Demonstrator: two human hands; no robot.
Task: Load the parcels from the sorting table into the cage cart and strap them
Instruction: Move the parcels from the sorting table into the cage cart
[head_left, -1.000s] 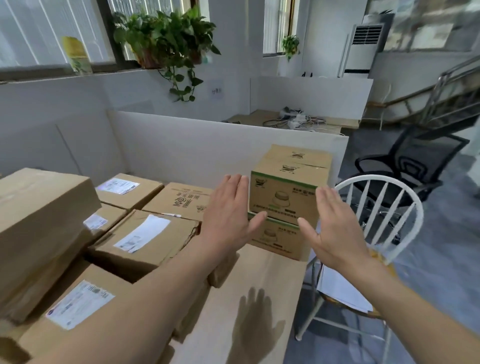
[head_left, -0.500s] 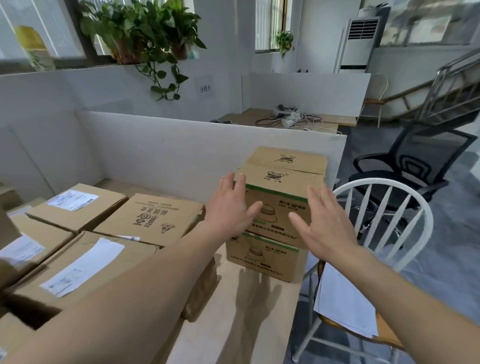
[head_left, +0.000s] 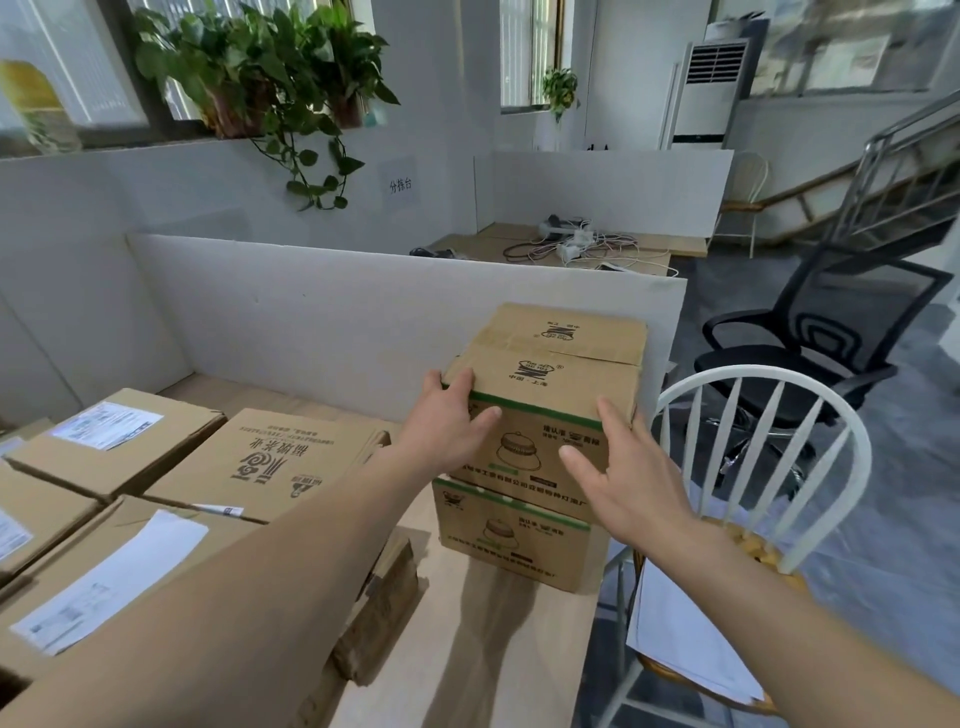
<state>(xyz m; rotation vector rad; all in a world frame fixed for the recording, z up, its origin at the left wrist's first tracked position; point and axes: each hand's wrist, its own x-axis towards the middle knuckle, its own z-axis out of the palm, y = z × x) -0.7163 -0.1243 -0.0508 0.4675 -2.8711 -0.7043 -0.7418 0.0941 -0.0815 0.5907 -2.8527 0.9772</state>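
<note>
The upper box (head_left: 550, 374) is found between the two hands, stacked squarely on a lower box (head_left: 519, 535) of the same kind; it is plain brown cardboard, shut at the top, with a green band along its front edge, a drawn lamp shape and dark print below it. Its near left corner is grasped by the left hand (head_left: 447, 431); the fingers (head_left: 460, 382) are bent over the top edge and the thumb (head_left: 485, 415) is laid on the front face. The right hand (head_left: 628, 478) is held released at the box's near right corner, its fingers (head_left: 610, 415) straight and spread; whether they touch the cardboard cannot be told. Both boxes are borne by the sorting table (head_left: 467, 649), whose pale top is seen below the hands. Left of the left forearm, further parcels (head_left: 291, 462) are laid flat, some with white labels. Beyond the hands a white partition (head_left: 337, 312) is set along the table's far edge. Just right of the right hand a white spindle-back chair (head_left: 769, 452) is placed, with papers (head_left: 685, 644) on its seat; farther right a black office chair (head_left: 821, 332) is seen.
</note>
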